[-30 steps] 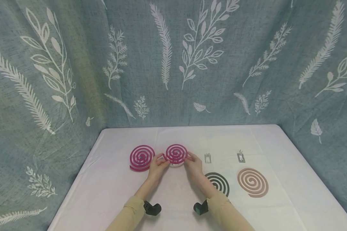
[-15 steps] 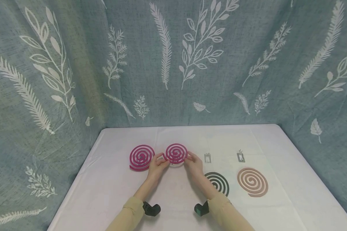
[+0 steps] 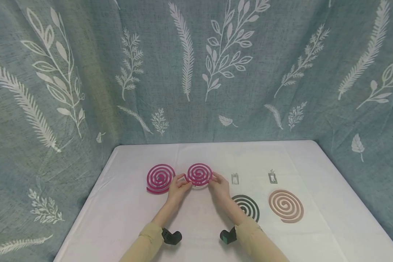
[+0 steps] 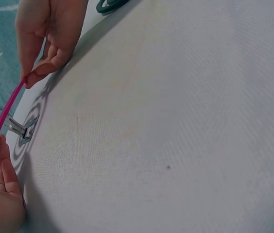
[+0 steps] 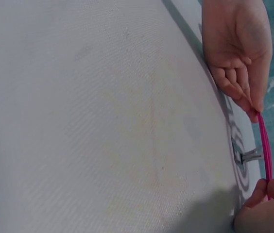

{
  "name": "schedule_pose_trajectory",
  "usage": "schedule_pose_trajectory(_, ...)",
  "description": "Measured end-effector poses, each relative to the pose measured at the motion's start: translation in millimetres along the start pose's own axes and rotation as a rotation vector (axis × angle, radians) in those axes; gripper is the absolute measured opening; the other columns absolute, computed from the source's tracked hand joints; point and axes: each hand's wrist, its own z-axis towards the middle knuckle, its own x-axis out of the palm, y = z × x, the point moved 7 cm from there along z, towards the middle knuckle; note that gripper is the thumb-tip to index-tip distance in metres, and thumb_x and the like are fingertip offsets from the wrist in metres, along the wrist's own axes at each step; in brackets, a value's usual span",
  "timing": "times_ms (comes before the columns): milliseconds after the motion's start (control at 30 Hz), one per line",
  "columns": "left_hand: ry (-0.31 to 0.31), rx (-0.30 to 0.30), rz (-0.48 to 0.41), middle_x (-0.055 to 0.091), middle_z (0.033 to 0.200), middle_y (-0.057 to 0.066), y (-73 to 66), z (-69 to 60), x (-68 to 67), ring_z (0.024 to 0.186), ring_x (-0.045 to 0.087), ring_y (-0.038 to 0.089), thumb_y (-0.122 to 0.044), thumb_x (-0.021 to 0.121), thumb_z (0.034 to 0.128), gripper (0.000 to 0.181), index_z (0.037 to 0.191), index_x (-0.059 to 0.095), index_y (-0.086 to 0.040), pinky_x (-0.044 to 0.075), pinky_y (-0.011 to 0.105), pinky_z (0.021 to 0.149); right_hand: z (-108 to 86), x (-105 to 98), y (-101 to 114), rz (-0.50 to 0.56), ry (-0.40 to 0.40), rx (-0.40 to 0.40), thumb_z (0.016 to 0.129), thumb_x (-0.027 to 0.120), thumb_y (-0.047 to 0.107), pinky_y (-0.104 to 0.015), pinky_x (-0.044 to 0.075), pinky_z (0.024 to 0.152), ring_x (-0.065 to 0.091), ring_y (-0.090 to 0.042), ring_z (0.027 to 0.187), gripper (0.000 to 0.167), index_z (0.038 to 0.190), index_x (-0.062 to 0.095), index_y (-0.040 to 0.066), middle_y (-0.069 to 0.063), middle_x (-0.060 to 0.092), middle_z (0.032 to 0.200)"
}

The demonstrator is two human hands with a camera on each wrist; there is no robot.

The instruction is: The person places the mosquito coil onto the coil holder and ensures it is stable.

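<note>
Between my two hands a pink mosquito coil [image 3: 199,174] is held level. My left hand [image 3: 178,189] pinches its left edge between thumb and fingers. The opposite edge is pinched by my right hand [image 3: 220,187]. Directly below, a small metal coil stand [image 4: 25,130] sits on the table with its prong pointing up. A gap shows between stand and coil in the left wrist view; seen edge-on in the right wrist view, the coil [image 5: 265,150] is likewise apart from the prong. Another pink mosquito coil [image 3: 161,179] lies just left of my left hand.
Right of my hands lie two metal coil stands, a plain one [image 3: 235,179] and a darker one [image 3: 273,177]. A dark green coil [image 3: 249,206] is partly hidden by my right forearm. Beside it lies a brown coil [image 3: 286,206]. A patterned curtain [image 3: 196,72] hangs behind the white table [image 3: 124,225].
</note>
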Motion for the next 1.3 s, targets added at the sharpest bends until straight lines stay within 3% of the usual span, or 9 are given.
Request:
schedule_pose_trajectory(500,-0.008,-0.011,0.02,0.063,0.076,-0.012,-2.1,2.9,-0.1,0.075,0.054,-0.001,-0.005,0.062,0.0883,0.054,0.136,0.04,0.006,0.047,0.017,0.079,1.4,1.5,0.7,0.003,-0.022,0.017,0.089,0.054,0.0,-0.043,0.045,0.101,0.057,-0.035,0.115,0.044,0.133,0.049,-0.003,-0.025,0.058,0.124)
schedule_pose_trajectory(900,-0.021,-0.039,0.051,0.065,0.079,-0.009,-5.1,3.7,0.3,0.076,0.056,0.0,-0.007,0.063,0.0881,0.054,0.136,0.041,0.004,0.049,0.031,0.091,2.1,1.7,1.0,-0.002,-0.043,0.021,0.089,0.054,0.0,-0.043,0.046,0.1,0.057,-0.035,0.115,0.045,0.133,0.049,-0.002,-0.025,0.058,0.125)
schedule_pose_trajectory(1300,-0.008,-0.06,0.047,0.065,0.08,-0.006,-3.7,4.4,-0.3,0.077,0.058,0.003,-0.008,0.064,0.0878,0.053,0.134,0.042,0.003,0.049,0.025,0.085,0.2,-0.9,3.2,-0.022,-0.002,0.019,0.09,0.054,0.003,-0.044,0.044,0.102,0.055,-0.035,0.118,0.045,0.134,0.048,-0.001,-0.024,0.057,0.127)
